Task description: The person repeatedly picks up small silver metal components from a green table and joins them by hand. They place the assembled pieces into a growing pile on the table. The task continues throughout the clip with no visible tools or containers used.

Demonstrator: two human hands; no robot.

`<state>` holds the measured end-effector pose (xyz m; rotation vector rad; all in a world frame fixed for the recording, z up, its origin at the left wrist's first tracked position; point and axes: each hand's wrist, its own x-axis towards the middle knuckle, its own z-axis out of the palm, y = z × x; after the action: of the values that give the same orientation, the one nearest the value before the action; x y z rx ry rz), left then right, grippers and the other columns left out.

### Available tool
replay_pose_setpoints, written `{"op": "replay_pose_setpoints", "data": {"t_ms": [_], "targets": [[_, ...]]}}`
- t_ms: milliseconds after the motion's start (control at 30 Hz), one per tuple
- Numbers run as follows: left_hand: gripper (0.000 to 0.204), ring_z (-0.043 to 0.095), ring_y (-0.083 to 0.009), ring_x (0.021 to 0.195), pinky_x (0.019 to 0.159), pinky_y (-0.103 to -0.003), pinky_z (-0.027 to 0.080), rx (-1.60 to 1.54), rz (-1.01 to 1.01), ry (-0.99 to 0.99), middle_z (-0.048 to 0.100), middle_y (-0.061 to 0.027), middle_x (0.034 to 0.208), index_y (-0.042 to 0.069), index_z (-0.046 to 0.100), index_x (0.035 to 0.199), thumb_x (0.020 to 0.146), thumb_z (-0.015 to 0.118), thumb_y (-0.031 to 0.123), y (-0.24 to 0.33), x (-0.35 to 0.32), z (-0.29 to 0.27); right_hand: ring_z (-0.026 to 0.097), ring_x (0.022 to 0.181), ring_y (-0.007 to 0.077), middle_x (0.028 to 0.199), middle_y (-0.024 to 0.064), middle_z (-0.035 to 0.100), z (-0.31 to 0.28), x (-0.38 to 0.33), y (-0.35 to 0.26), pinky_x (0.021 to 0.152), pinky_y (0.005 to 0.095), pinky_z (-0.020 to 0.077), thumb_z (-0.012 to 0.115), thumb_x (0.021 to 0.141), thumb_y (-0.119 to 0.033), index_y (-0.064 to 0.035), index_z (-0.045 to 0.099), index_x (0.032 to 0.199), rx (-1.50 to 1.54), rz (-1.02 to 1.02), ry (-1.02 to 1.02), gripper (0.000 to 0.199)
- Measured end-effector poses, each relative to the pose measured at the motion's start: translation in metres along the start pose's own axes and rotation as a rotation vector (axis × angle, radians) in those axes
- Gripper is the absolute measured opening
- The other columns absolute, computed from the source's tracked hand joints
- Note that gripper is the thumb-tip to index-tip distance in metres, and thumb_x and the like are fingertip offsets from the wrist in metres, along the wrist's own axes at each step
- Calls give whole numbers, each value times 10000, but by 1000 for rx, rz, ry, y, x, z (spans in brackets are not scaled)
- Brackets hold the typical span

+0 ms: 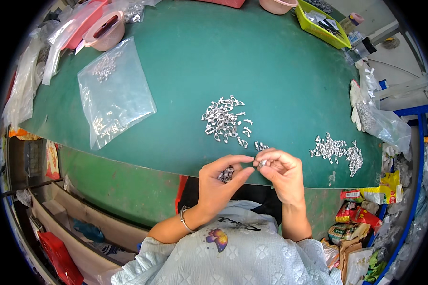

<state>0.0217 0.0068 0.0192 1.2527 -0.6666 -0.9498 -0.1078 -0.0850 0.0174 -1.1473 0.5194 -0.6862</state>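
Observation:
My left hand (214, 187) is curled around several small silver metal parts (227, 174) in its palm, with its thumb and forefinger reaching toward the right hand. In the fingertips of my right hand (288, 179), a small silver metal part (263, 163) is pinched; its exact shape is too small to tell. Both hands are close together over the table's near edge. Just beyond them lie a few like pieces (260, 146). A larger heap of silver metal parts with ring-shaped ends (222, 118) lies farther off on the green table (185, 61).
More silver pieces (330, 147) are piled at right. A clear plastic bag (114, 104) with small parts lies at left, near a pink basket (110, 35). A yellow-green tray (321, 31) stands far right, a white glove (355, 107) at the right edge. Open drawers (90, 213) sit below left.

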Motion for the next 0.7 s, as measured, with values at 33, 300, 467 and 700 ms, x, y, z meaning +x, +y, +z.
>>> {"op": "replay_pose_setpoints", "data": {"t_ms": [33,300,467,700], "targets": [[168,401,-22,573,512,-176,314,11,20,-12,476,35,629,4,648,901,738,643,-35,0,-1,1,556,839,147,934,114,581,2,-3,-2,732,250,452,586,762,110,63,589,954,-31,-4,2,198],[195,396,-36,526,475,-194,310,58,95,-56,446,11,578,3,648,874,686,689,-28,8,-6,4,542,798,152,924,137,575,8,-11,-14,672,246,444,621,704,134,66,629,898,-124,-105,-39,206],[210,391,-40,521,470,-197,303,54,127,-62,442,8,572,4,649,866,665,699,-33,11,-7,4,539,757,154,876,116,580,12,-13,-17,626,247,435,656,676,110,54,643,862,-182,-155,-6,195],[165,401,-31,557,491,-194,318,-9,-26,-156,470,20,594,6,654,852,692,686,-18,13,-8,-2,521,684,151,746,64,574,16,-17,-35,562,247,402,697,614,61,6,666,826,-632,-296,21,221]]}}
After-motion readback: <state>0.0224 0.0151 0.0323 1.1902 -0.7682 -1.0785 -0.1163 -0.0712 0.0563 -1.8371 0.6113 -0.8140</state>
